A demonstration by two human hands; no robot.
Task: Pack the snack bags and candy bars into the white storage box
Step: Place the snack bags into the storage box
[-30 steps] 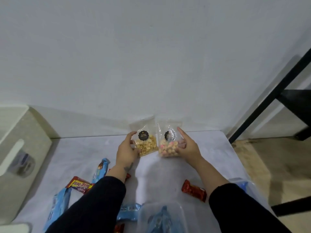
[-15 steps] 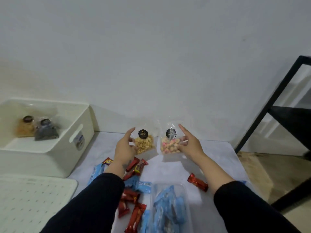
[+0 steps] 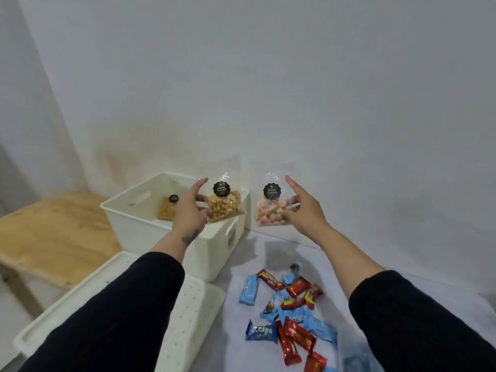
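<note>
Two clear snack bags are held up, one per hand. Part of the white storage box interior is hidden behind the left hand; a brownish bag with a dark sticker sits inside, the rest unclear. The left hand's fingers pinch the nut bag over the box's right rim. The right hand pinches the pink biscuit bag just right of the box. Candy bars lie scattered on the table in front of the box, a perforated white lid before it. Compared with half a second ago, both bags are nearer the box.
</note>
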